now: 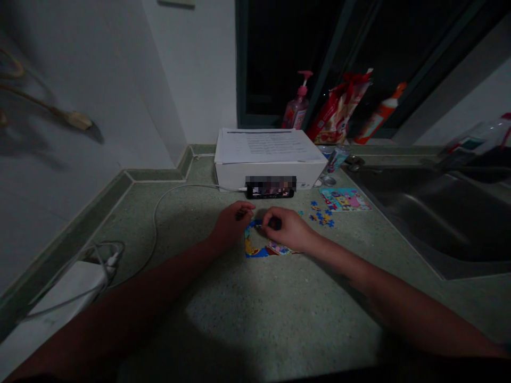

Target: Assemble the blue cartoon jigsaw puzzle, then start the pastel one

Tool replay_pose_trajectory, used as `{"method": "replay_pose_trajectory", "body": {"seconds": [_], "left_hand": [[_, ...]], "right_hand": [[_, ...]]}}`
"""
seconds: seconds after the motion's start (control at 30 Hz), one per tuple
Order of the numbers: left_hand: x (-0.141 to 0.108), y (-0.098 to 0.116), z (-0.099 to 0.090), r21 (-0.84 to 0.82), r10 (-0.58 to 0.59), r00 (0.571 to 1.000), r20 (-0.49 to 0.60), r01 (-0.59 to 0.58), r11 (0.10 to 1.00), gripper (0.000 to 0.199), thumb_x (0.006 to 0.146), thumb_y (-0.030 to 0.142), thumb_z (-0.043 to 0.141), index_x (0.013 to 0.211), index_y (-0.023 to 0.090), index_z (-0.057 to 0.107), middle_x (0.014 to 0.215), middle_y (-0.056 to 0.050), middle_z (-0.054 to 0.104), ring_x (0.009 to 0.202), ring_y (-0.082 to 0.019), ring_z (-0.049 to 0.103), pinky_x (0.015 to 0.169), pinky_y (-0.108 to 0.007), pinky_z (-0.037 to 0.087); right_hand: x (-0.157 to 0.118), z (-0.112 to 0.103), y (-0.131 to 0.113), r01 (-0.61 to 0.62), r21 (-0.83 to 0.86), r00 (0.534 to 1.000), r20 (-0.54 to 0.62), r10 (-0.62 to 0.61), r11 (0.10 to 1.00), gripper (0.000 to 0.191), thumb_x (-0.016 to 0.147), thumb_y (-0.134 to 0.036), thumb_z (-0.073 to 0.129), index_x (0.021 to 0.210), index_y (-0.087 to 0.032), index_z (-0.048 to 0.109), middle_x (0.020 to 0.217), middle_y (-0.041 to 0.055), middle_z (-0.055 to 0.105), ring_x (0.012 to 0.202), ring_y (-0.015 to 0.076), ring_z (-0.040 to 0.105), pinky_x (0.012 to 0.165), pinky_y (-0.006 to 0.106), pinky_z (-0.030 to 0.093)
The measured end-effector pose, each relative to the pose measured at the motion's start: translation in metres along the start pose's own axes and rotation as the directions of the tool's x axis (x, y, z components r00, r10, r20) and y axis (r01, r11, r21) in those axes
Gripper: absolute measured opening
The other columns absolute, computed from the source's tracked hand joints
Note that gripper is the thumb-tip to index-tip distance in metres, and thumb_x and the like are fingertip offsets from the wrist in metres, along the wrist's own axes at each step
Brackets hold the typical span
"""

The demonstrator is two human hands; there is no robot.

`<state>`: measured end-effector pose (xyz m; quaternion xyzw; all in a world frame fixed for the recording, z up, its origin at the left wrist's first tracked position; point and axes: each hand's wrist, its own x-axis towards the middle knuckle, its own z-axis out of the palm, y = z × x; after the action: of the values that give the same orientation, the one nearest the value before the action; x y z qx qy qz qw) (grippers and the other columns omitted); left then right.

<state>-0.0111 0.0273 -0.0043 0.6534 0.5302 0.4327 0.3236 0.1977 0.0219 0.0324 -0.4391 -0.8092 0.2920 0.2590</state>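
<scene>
A partly assembled jigsaw puzzle [255, 247] lies on the speckled counter, with bare counter showing through its middle. My left hand [235, 221] is at its upper left edge, fingers curled together; what they hold, if anything, is too small to tell. Over the puzzle's upper part, my right hand [285, 227] has thumb and fingers pinched, and whatever is between them cannot be made out. Several loose puzzle pieces [324, 218] lie to the right of my right hand. Beyond them is a colourful picture card [347, 200].
A phone [271, 190] on a cable leans against a white box [235, 173] topped with papers. Cans, a pump bottle [295, 111] and a red bag [335, 117] stand behind. A sink [447, 213] is at right, a white power strip [67, 287] at left.
</scene>
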Motion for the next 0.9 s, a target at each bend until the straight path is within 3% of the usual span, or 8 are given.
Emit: {"method": "replay_pose_trajectory", "body": {"seconds": [0.2,0.37,0.47,0.7,0.9], "left_hand": [[0.000,0.002,0.000,0.009,0.005,1.000,-0.007,-0.005,1.000,0.015,0.089,0.021,0.066,0.099,0.022,0.076,0.087,-0.002,0.080,0.079,-0.017,0.075,0.076,-0.029,0.062],[0.000,0.002,-0.001,0.012,0.002,1.000,-0.009,-0.002,1.000,0.014,0.090,0.022,0.066,0.099,0.022,0.076,0.089,-0.001,0.080,0.081,-0.017,0.076,0.077,-0.029,0.062],[0.000,0.000,-0.002,0.015,-0.004,1.000,-0.010,0.004,1.000,0.014,0.090,0.023,0.066,0.100,0.023,0.076,0.089,-0.002,0.081,0.082,-0.018,0.076,0.077,-0.029,0.061],[-0.001,-0.001,-0.003,0.014,0.000,1.000,-0.007,0.000,1.000,0.015,0.090,0.027,0.065,0.099,0.023,0.076,0.088,-0.002,0.081,0.081,-0.019,0.076,0.076,-0.032,0.061],[-0.002,0.002,-0.005,0.019,-0.011,1.000,0.001,0.011,1.000,0.015,0.091,0.027,0.065,0.100,0.023,0.076,0.091,-0.003,0.081,0.085,-0.021,0.076,0.081,-0.035,0.062]], "right_hand": [[-0.015,-0.040,0.029,-0.149,0.047,0.985,-0.078,0.152,0.988,0.002,0.085,-0.026,0.068,0.084,-0.024,0.066,0.075,0.0016,0.071,0.066,0.0200,0.064,0.061,0.033,0.049],[-0.035,-0.068,0.071,-0.242,0.060,0.959,-0.135,0.248,0.968,0.007,0.086,-0.032,0.069,0.088,-0.025,0.068,0.088,0.0067,0.078,0.079,0.0244,0.073,0.075,0.041,0.061],[-0.040,-0.081,0.085,-0.282,0.072,0.952,-0.105,0.289,0.957,0.012,0.086,-0.030,0.070,0.097,-0.024,0.071,0.097,0.0100,0.081,0.087,0.0274,0.077,0.086,0.046,0.063],[-0.045,-0.098,0.093,-0.307,-0.011,0.952,0.014,0.307,0.952,0.013,0.084,-0.028,0.070,0.094,-0.024,0.077,0.100,0.0100,0.083,0.094,0.0300,0.078,0.092,0.048,0.062],[-0.050,-0.105,0.091,-0.314,-0.049,0.942,0.106,0.318,0.948,0.012,0.079,-0.032,0.073,0.088,-0.026,0.078,0.090,0.0051,0.082,0.085,0.0265,0.077,0.083,0.041,0.061]]}}
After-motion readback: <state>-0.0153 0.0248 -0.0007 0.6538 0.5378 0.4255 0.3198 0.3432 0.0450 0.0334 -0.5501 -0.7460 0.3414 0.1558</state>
